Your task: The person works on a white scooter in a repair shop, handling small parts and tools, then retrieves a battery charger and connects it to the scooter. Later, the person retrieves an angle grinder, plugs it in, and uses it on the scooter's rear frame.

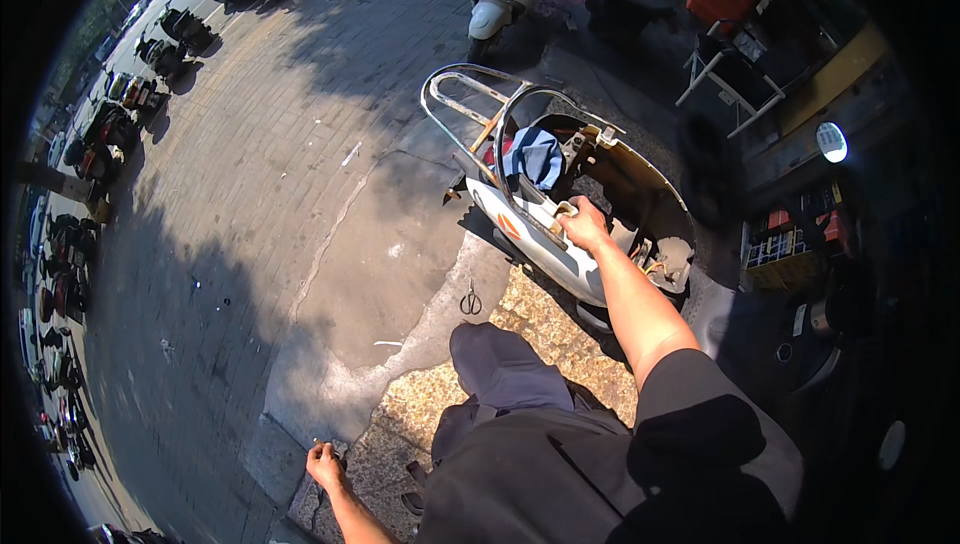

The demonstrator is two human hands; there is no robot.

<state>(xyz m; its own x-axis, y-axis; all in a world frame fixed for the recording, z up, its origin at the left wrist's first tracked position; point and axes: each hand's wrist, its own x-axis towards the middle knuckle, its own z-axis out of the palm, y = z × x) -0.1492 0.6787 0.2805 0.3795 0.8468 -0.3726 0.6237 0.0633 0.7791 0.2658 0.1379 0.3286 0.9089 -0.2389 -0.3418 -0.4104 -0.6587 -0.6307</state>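
In front of me stands an electric scooter with its seat off, its white rear body panel (pixel 559 247) bearing an orange mark. My right hand (pixel 586 223) grips a pale piece (pixel 564 209) at the panel's upper inner edge; whether that piece is loose is hidden by the fingers. A rusty chrome rear rack (pixel 480 112) curves over the open body. Blue and grey cloth (pixel 536 157) lies inside, and wires (pixel 660 266) show near the front end. Low at the left, away from the scooter, my left hand (pixel 325 466) pinches a small thing (pixel 319 441), too small to name.
Black-handled scissors (pixel 471 300) lie on the pavement near my knee. A second white scooter (pixel 501 0) stands beyond. At the right are a metal-framed chair (pixel 731 82), a box of small packages (pixel 787 240) and a round mirror (pixel 832 142). Parked scooters (pixel 112 127) line the far left.
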